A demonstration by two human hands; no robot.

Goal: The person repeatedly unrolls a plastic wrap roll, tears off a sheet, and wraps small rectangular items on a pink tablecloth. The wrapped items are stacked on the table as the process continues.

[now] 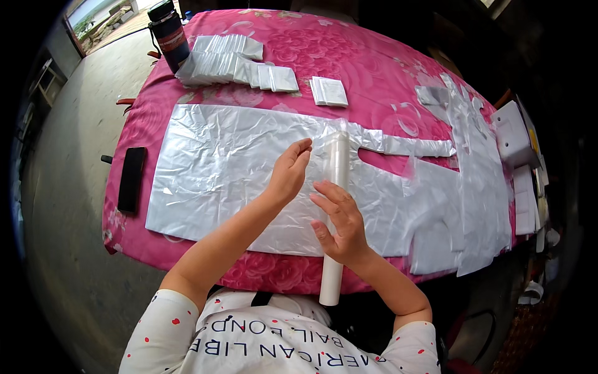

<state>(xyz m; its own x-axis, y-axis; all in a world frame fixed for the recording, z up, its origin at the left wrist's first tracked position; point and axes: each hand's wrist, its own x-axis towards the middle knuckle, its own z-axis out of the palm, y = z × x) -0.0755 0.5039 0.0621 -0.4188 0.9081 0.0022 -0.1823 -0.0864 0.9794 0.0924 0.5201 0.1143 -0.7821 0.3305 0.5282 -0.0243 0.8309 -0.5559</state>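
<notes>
A white roll (337,181) stands lengthwise over a large clear plastic bag (212,168) spread flat on the pink flowered tablecloth (367,68). My left hand (288,171) is held edge-on just left of the roll's upper end, fingers together and slightly curled, holding nothing. My right hand (339,221) rests against the roll's middle with fingers spread, pressing on it rather than wrapping it.
Stacks of folded white bags (233,65) and a smaller stack (328,91) lie at the far side. A dark flask (169,32) stands at the far left corner. A black phone (131,179) lies on the left edge. More plastic bags (479,181) and white boxes (512,134) sit to the right.
</notes>
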